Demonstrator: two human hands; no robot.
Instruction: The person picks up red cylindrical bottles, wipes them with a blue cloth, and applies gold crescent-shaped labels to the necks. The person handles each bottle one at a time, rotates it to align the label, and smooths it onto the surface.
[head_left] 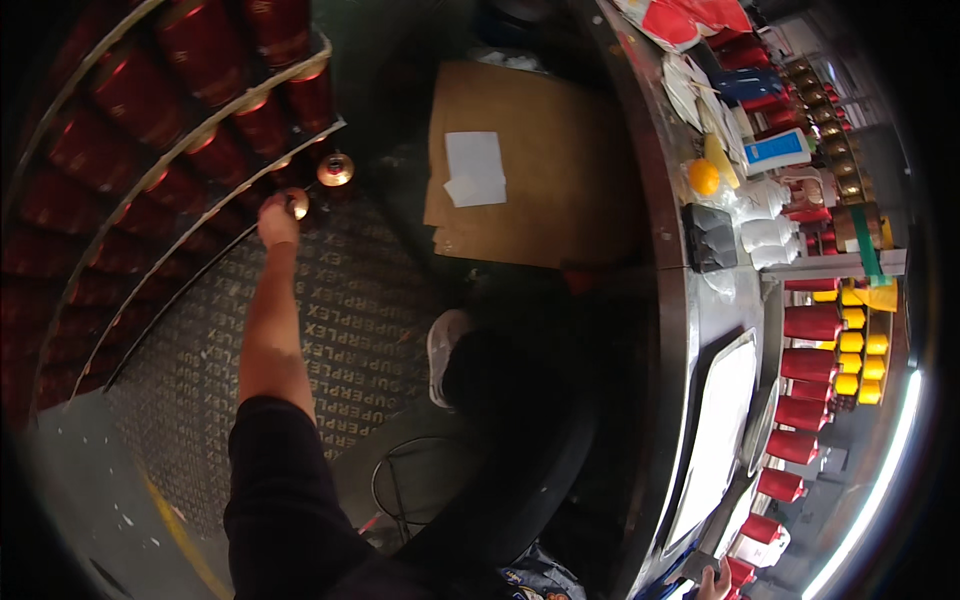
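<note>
Patterned mat [330, 290] open beside shelf edge [310, 141]; left hand [277, 220] at gold round piece [300, 203], cannot tell if grip closed.

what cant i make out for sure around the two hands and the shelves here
All in the head view:
- Left hand: its grip on the round coppery piece; the hand itself hides its fingertips.
- Right hand: mostly cut off by the lower edge.
- Dark red items on the left shelves: lower ones are lost in shadow.
</note>
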